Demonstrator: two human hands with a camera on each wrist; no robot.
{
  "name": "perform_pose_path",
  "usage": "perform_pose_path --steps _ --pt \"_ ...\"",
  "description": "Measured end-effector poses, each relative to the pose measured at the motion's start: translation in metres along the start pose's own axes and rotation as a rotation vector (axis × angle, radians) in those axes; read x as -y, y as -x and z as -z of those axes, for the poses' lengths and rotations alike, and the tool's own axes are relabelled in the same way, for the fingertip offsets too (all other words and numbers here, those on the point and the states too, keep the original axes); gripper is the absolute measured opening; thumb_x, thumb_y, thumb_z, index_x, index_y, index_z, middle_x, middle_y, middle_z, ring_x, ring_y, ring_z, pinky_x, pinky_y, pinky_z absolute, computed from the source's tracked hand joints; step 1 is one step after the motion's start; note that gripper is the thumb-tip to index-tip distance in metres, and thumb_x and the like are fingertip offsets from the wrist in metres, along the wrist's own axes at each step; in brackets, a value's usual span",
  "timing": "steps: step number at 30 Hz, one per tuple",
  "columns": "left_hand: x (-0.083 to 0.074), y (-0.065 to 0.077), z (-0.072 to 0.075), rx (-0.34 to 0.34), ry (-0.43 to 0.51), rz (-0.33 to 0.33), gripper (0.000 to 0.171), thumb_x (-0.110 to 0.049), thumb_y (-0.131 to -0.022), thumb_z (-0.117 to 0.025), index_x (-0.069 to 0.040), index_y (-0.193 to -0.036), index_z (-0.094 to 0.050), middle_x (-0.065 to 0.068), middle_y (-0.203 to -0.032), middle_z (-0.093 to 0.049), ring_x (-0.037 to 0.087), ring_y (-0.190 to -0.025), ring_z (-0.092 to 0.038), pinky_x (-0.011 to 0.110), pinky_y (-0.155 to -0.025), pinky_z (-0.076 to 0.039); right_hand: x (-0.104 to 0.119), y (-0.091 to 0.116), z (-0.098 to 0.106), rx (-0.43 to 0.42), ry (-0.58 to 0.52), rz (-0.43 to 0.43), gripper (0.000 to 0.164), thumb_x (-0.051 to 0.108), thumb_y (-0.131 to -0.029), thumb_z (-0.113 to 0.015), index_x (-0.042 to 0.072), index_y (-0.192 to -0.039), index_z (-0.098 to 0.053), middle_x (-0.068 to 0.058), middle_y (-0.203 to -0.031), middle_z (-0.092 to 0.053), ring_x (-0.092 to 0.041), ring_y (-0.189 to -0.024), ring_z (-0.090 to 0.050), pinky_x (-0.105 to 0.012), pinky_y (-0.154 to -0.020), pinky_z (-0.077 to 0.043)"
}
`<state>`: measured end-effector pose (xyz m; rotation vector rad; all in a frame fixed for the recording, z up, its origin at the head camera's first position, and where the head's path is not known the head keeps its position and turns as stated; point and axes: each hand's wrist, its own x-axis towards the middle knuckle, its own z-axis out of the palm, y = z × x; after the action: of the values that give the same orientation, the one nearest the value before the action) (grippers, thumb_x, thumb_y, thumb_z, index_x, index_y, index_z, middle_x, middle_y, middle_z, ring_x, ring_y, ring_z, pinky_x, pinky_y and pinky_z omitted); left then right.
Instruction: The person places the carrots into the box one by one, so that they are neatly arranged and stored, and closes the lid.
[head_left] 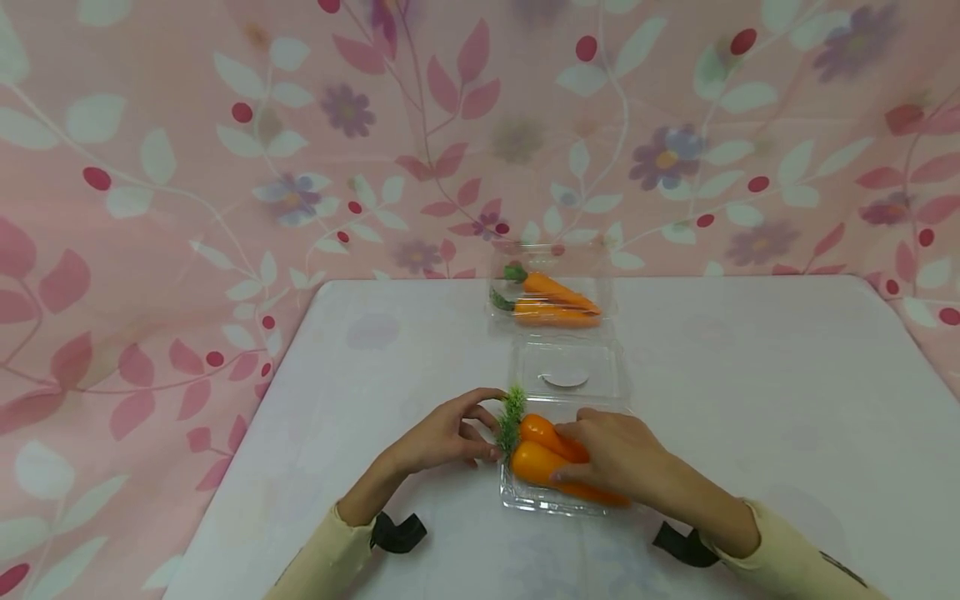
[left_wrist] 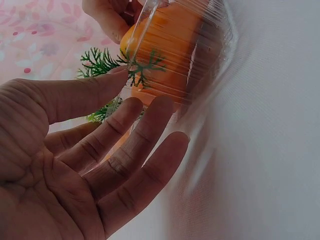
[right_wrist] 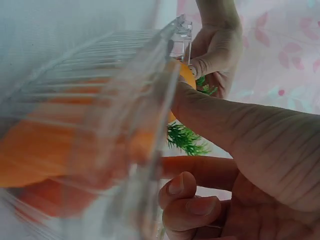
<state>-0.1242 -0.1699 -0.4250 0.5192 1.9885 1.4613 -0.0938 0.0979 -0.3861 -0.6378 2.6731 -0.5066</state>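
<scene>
Two orange carrots [head_left: 543, 454] are lain in the open clear box [head_left: 525, 498] near the table [head_left: 750, 400] front edge. They are pressed by the right hand [head_left: 611, 454], its grip loosely curled over them. The green tops [head_left: 512, 421] are touched by the left hand [head_left: 442, 433], fingers straight, nothing held; a second carrot box [head_left: 551, 296] is set beyond.

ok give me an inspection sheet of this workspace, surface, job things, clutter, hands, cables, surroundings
surface: white table, bare around the work.
job's things: open clear clamshell box at the near edge, two toy carrots with green tops inside; its lid lies open behind.
clutter: second clear box of carrots at the far edge.
hands: left hand with fingers fairly straight, fingertips at the green tops and box edge; right hand rests over the carrots, grip not clear.
cables: nothing seen; black wrist straps only.
surroundings: pink floral cloth behind and beside the table.
</scene>
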Motion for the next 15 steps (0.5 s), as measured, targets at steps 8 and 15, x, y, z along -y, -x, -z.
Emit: perform_pose_path --steps 8,15 --pt "-0.0005 -0.0010 -0.0011 0.009 0.008 -0.007 0.068 -0.004 -0.087 -0.074 -0.016 -0.146 -0.042 0.011 -0.108 -0.063 0.036 -0.086 -0.071 0.047 -0.069 -0.059 0.0036 -0.0017 -0.0020 -0.003 0.023 -0.011 0.059 0.046 -0.072 -0.086 0.012 -0.117 -0.074 0.006 -0.070 -0.045 -0.014 -0.062 -0.042 -0.028 -0.057 -0.033" --pt "-0.0024 -0.0021 -0.0008 0.024 -0.019 0.001 0.069 -0.008 -0.088 -0.075 -0.019 -0.148 -0.041 0.011 -0.109 -0.064 0.033 -0.088 -0.071 0.045 -0.070 -0.059 0.0088 -0.0028 -0.0062 -0.058 0.076 0.038 0.041 0.044 -0.068 -0.088 0.012 -0.088 -0.072 0.005 -0.066 -0.044 -0.014 -0.059 -0.042 -0.028 -0.055 -0.038"
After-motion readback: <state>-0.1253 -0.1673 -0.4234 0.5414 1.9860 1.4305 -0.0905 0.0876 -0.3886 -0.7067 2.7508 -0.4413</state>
